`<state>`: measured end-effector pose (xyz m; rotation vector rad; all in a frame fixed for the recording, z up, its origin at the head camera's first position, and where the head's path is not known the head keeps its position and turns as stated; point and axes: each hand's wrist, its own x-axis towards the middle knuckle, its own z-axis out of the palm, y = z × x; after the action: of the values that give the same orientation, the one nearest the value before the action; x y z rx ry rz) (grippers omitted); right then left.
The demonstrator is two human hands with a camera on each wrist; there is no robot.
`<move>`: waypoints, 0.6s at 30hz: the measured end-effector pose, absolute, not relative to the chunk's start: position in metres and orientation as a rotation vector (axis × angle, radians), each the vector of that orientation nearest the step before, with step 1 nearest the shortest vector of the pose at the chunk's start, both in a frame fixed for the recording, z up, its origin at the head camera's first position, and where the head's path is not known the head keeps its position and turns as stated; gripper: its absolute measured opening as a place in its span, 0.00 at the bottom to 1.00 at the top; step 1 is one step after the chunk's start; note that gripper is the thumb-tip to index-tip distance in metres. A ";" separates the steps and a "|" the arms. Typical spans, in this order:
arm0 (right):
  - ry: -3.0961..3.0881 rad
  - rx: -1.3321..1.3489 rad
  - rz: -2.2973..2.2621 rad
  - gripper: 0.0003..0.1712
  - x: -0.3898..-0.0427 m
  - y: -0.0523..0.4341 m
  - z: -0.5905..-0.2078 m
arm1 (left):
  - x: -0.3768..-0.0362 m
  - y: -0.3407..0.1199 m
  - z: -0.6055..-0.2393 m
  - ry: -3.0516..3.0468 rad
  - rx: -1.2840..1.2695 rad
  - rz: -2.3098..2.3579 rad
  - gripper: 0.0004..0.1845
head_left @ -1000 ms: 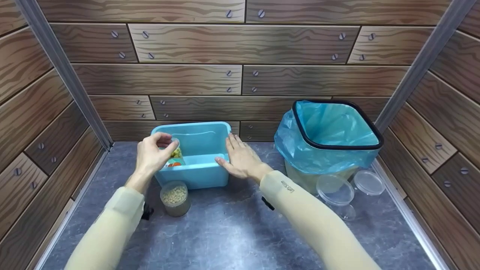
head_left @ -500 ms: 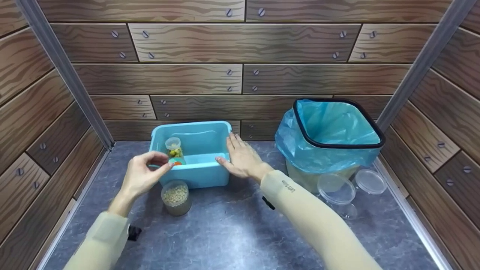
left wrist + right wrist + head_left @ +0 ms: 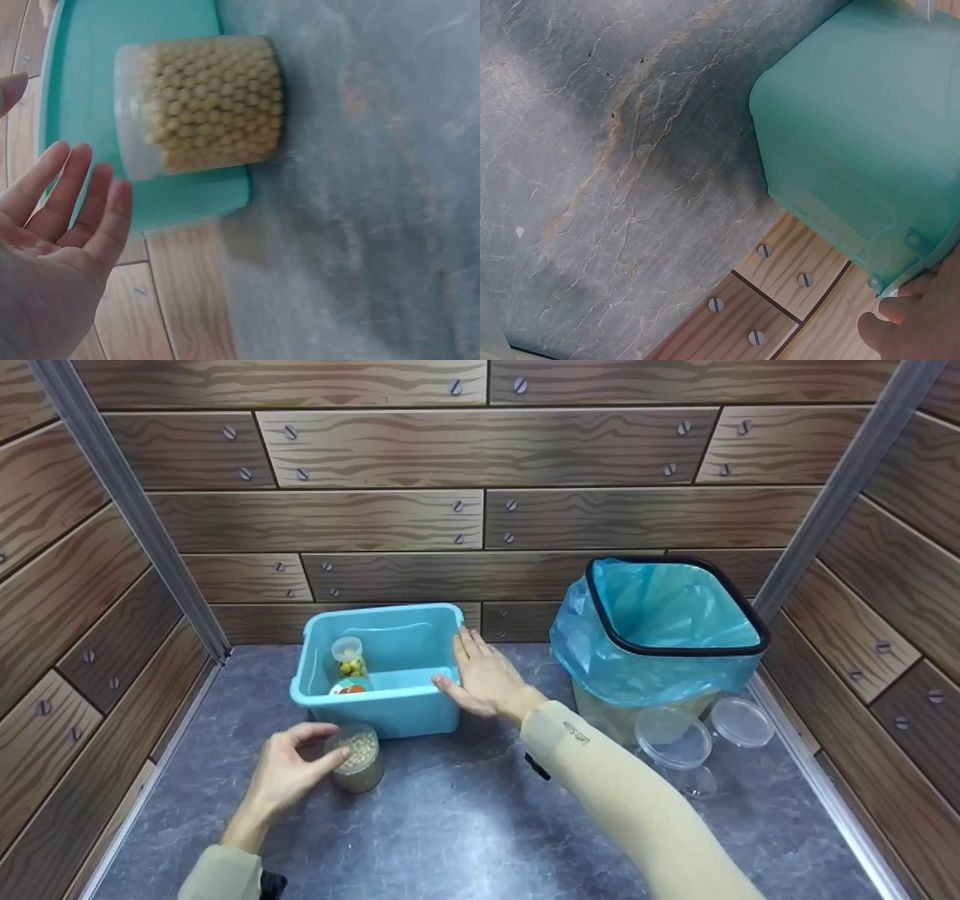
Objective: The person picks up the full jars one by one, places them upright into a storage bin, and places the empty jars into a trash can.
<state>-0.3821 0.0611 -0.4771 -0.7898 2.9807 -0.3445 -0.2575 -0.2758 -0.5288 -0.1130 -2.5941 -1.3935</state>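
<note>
Your grey stone-look table (image 3: 465,825) sits inside wood-plank walls (image 3: 480,450). At the back right stands a bin (image 3: 675,607) lined with a blue bag, its black rim square to you. Left of it is the teal tub (image 3: 390,712), against the back wall; inside, at its left end, a small clear jar (image 3: 347,654) of yellow and orange pieces stands upright. Your right hand (image 3: 484,679) lies flat on the tub's right rim, fingers straight and together, thumb on the near edge, gripping nothing; the right wrist view shows only fingertips (image 3: 911,326) at the tub's corner (image 3: 870,150). In front of the bin, a clear empty cup (image 3: 673,739) and a clear lid (image 3: 741,722) lie side by side on the table. The jar of yellow beans (image 3: 358,757) stands upright just in front of the tub's left half. Your left hand (image 3: 289,769) is beside that jar, fingers loosely spread and relaxed, thumb tip at its rim; the left wrist view shows the palm (image 3: 52,247) open and apart from the jar (image 3: 202,105), holding nothing.
</note>
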 end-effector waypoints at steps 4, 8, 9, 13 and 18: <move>2.982 -0.780 -0.333 0.59 -0.382 0.061 -0.478 | -0.257 -0.277 -0.542 -2.596 -0.095 -1.319 0.27; 2.981 -0.767 -0.321 0.59 -0.383 0.060 -0.477 | -0.259 -0.277 -0.551 -2.622 -0.065 -1.359 0.37; 2.981 -0.766 -0.321 0.59 -0.382 0.060 -0.477 | -0.260 -0.277 -0.552 -2.627 -0.054 -1.378 0.39; 2.979 -0.764 -0.319 0.59 -0.382 0.060 -0.476 | -0.263 -0.272 -0.559 -2.622 -0.029 -1.444 0.43; 2.975 -0.765 -0.328 0.58 -0.382 0.059 -0.477 | -0.266 -0.266 -0.567 -2.641 -0.035 -1.438 0.48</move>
<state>-0.3822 0.0590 -0.4767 -0.7649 2.9755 -0.3278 -0.2665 -0.2656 -0.5665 -0.0355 -2.6406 -1.4376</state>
